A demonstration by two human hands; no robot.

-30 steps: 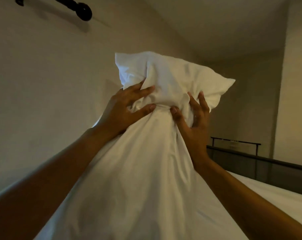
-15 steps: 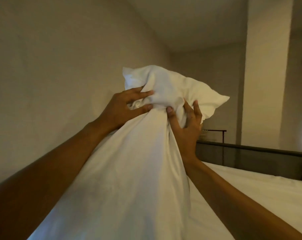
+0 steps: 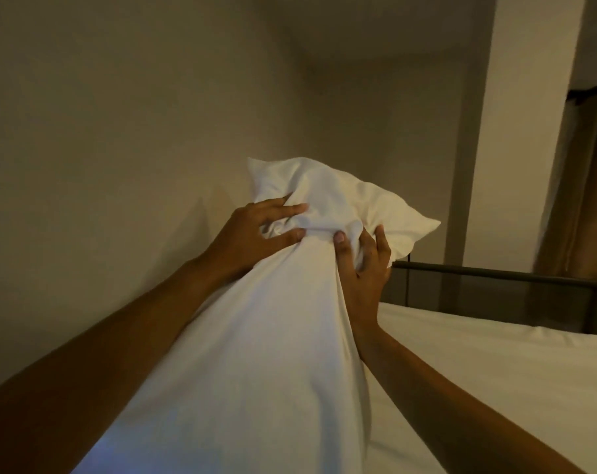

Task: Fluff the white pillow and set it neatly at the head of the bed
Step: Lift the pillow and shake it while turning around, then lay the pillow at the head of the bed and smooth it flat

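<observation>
- The white pillow (image 3: pixel 256 336) is held up in the air, long-ways, running from the bottom of the frame up toward the wall (image 3: pixel 119 131). It's lifted off the bed (image 3: pixel 495 371), with the mattress showing below and to the right of it.
- Left hand (image 3: pixel 252 237) is clamped on the left side near the far end, fingers curled in and digging into the fabric, thumb pressed across the front.
- Right hand (image 3: pixel 365 265) grips the right side at about the same height, thumb on the front face and the other fingers wrapped round the back edge.
- Between the two hands the case is pinched into a tight waist, so you get a bunch of creases radiating out from there.
- Above the squeeze the top end puffs out into a rounded bulge with two soft corners, one pointing up-left and one sticking out to the right.
- Below the hands the fabric is pretty smooth and full, with just a few long folds running down the right side.
- Plain white cover, and I can't see any tag, logo or print on it.
- Behind the bed there's a dark headboard rail (image 3: pixel 495 273) and a brownish curtain (image 3: pixel 584 186) far right. The room light is dim and yellowish.
</observation>
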